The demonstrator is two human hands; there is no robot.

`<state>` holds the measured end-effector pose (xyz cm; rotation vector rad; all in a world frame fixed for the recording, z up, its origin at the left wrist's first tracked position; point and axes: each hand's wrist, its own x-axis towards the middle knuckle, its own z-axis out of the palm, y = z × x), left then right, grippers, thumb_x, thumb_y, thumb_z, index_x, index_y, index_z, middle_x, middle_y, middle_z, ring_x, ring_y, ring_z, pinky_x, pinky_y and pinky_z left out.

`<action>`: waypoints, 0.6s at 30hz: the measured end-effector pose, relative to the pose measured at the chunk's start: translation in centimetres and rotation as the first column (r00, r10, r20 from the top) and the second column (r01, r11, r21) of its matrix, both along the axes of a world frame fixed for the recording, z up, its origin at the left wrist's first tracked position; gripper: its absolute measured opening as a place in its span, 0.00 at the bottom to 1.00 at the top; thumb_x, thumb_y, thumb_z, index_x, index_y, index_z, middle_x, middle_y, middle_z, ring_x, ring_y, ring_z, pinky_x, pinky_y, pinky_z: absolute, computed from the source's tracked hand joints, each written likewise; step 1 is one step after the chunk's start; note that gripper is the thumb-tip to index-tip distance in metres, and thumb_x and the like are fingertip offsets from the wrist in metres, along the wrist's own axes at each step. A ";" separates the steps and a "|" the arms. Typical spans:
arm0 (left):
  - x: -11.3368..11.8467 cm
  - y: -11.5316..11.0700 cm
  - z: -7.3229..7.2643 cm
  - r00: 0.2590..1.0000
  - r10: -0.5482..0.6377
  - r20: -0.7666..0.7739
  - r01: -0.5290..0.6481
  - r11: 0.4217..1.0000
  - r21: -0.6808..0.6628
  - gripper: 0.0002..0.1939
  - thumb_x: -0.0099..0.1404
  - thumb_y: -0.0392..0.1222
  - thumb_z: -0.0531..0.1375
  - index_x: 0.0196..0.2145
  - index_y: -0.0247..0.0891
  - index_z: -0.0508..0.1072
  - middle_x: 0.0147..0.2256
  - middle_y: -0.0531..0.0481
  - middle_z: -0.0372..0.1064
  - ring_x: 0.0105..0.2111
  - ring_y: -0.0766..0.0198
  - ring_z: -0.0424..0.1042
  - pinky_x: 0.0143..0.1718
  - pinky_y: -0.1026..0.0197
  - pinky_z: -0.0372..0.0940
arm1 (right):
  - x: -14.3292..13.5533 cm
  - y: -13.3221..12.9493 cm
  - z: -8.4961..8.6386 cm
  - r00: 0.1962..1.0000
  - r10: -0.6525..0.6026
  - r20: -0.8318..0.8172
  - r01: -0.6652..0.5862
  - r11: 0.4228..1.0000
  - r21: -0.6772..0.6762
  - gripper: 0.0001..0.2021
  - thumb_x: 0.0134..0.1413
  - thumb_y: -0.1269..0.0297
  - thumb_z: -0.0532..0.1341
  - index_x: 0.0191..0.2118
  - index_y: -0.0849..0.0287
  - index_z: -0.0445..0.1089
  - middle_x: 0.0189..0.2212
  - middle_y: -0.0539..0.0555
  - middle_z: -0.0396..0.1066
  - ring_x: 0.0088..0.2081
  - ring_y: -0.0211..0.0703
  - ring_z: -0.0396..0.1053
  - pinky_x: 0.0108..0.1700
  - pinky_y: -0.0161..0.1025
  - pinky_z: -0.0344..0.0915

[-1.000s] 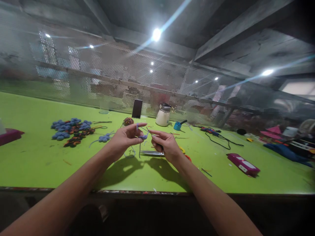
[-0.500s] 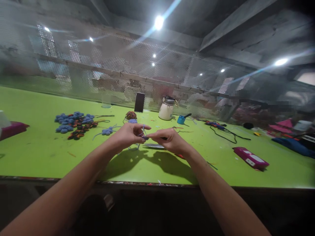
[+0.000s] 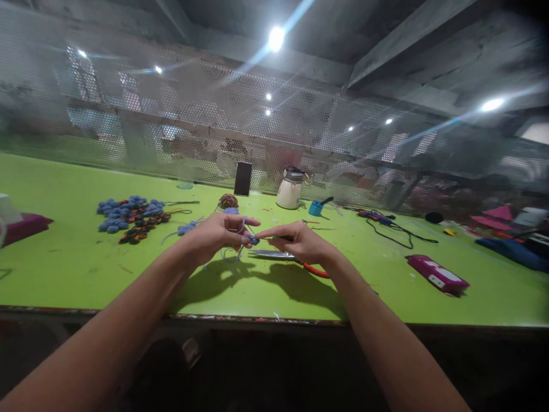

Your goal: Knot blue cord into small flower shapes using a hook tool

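Between thumb and fingers, my left hand pinches a small piece of blue crochet, with blue yarn looped over its raised forefinger. My right hand is closed around a thin crochet hook, its tip meeting the blue piece. Loose blue yarn hangs below the left fingers. Under the right hand, scissors with red handles lie on the green table, blades toward the left. A ball of blue yarn sits just behind the left hand, beside a multicoloured ball.
Blue and dark-orange crochet flowers are piled at the left. Behind the hands stand a phone, a cream jug and a blue pot. A magenta box and a black cord lie right.
Both hands have shifted slightly, and the blue piece shows more clearly between them. More of the scissors' red handles is visible below my right hand.
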<state>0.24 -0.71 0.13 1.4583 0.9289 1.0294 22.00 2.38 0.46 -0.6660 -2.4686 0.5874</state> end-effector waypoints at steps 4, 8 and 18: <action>0.0 0.1 -0.1 1.000 -0.004 -0.004 0.004 1.000 -0.002 0.24 0.47 0.32 0.65 0.44 0.29 0.72 0.24 0.52 0.69 0.24 0.67 0.64 0.29 0.61 0.53 | 0.1 0.0 0.2 0.999 0.022 0.027 -0.022 1.000 0.005 0.16 0.55 0.70 0.55 0.48 0.64 0.72 0.19 0.47 0.60 0.21 0.31 0.47 0.23 0.30 0.47; 0.0 0.3 -0.3 1.000 0.011 -0.009 -0.011 1.000 -0.006 0.23 0.47 0.32 0.65 0.44 0.30 0.72 0.24 0.52 0.68 0.23 0.68 0.62 0.27 0.61 0.51 | 0.0 -0.1 0.2 0.997 0.000 0.075 -0.002 1.000 0.028 0.16 0.55 0.70 0.55 0.48 0.62 0.72 0.20 0.48 0.64 0.20 0.31 0.48 0.23 0.30 0.49; 0.3 0.4 -0.5 0.997 0.067 -0.044 -0.068 0.997 -0.023 0.21 0.46 0.30 0.63 0.41 0.28 0.73 0.22 0.52 0.67 0.23 0.67 0.63 0.29 0.60 0.55 | -0.2 -0.5 0.0 0.982 -0.048 0.185 0.019 0.987 0.157 0.16 0.57 0.71 0.55 0.50 0.57 0.71 0.35 0.55 0.76 0.30 0.37 0.66 0.31 0.32 0.58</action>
